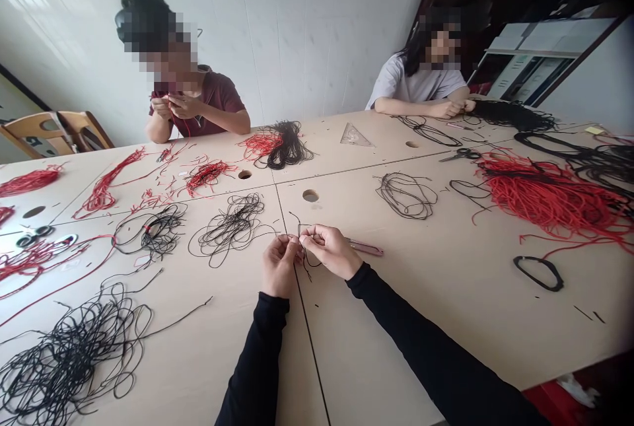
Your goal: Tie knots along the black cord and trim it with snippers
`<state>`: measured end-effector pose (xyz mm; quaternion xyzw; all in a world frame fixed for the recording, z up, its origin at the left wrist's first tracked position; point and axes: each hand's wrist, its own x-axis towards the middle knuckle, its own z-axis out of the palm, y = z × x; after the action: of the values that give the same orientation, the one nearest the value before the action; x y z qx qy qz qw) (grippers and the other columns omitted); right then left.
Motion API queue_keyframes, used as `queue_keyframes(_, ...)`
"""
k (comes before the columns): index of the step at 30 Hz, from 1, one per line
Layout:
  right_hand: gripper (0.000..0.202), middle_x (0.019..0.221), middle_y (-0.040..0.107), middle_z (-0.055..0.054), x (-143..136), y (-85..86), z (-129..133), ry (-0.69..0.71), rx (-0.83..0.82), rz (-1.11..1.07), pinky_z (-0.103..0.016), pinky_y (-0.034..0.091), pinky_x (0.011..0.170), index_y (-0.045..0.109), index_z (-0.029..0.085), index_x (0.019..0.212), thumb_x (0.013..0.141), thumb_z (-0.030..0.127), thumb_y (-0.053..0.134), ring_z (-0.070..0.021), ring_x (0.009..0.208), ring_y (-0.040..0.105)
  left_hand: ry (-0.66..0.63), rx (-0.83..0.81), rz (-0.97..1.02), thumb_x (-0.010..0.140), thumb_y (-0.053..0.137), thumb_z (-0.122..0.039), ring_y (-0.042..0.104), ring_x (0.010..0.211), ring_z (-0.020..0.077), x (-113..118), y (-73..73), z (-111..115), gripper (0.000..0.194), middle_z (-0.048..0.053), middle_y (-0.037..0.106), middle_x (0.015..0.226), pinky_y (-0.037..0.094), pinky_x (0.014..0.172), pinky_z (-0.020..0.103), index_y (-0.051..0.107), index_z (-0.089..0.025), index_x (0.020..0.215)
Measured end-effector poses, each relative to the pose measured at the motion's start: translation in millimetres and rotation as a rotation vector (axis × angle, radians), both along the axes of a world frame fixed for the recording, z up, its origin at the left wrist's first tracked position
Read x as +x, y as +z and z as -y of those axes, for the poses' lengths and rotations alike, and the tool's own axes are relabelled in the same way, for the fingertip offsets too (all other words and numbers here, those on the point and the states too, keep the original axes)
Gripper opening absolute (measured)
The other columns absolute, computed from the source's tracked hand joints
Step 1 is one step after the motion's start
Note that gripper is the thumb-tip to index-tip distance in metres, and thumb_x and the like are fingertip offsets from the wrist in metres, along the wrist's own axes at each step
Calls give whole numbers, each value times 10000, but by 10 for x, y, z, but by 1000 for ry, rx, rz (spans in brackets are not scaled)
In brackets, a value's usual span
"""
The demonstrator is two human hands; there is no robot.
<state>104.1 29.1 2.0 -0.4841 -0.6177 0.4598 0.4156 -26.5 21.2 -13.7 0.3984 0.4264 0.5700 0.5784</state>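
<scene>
Near the middle of the table, my left hand [281, 259] and my right hand [331, 249] meet, each pinching a thin black cord [306, 259]. Short ends of the cord stick up above the fingertips, and a loop hangs below them. The exact spot between the fingers is too small to make out. Just right of my right hand, partly behind it, lies a pink slender tool [366, 248]. A loose coil of black cord [232, 224] lies to the left of my left hand. Another black coil [406, 195] rests farther off to the right.
Tangled black cord [74, 353] covers the near left. A red cord bundle [549, 191], scissors [460, 154] and a black loop [539, 273] lie right. A clear set square [355, 135] is at the back. A person in maroon [218, 99] and another in grey [421, 86] sit opposite.
</scene>
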Motion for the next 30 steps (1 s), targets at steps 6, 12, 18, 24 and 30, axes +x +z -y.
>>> queue_keyframes(6, 248, 659, 622, -18, -36, -11, 12, 15, -48, -79, -263, 464, 567, 603, 145, 896, 822, 375, 544, -136, 584, 568, 3, -38, 66, 677, 722, -403, 585, 525, 119, 3, -36, -15, 319, 1, 608, 593, 484, 516, 243, 550, -146, 758)
queue_keyframes(12, 227, 666, 611, -11, -41, 24, 26, -4, -65, -93, -260, 476, 561, 603, 138, 877, 787, 346, 581, -129, 587, 566, -12, -63, 78, 670, 727, -411, 586, 488, 116, 1, -36, -22, 335, 2, 620, 562, 490, 514, 240, 553, -141, 765)
queue_keyframes(18, 202, 689, 613, -17, -43, -15, 5, -12, -69, -86, -258, 480, 578, 596, 149, 852, 793, 339, 560, -131, 603, 569, -37, -89, 66, 667, 733, -405, 603, 505, 125, 5, -1, -9, 340, 15, 639, 587, 507, 534, 251, 559, -133, 772)
queue_keyframes(24, 187, 609, 562, 8, -44, -59, 2, -38, -5, 29, -233, 419, 504, 597, 161, 818, 785, 339, 546, -115, 518, 495, -40, -106, 72, 642, 750, -382, 615, 497, 136, -7, 45, 14, 333, 17, 639, 590, 512, 537, 266, 561, -133, 756)
queue_keyframes(30, 159, 480, 361, 73, -64, 11, 35, -90, 109, 208, -211, 284, 437, 572, 172, 763, 787, 323, 527, -85, 438, 310, -8, -108, 21, 629, 744, -421, 576, 436, 127, 3, 22, 0, 356, 3, 603, 537, 477, 442, 246, 548, -136, 715)
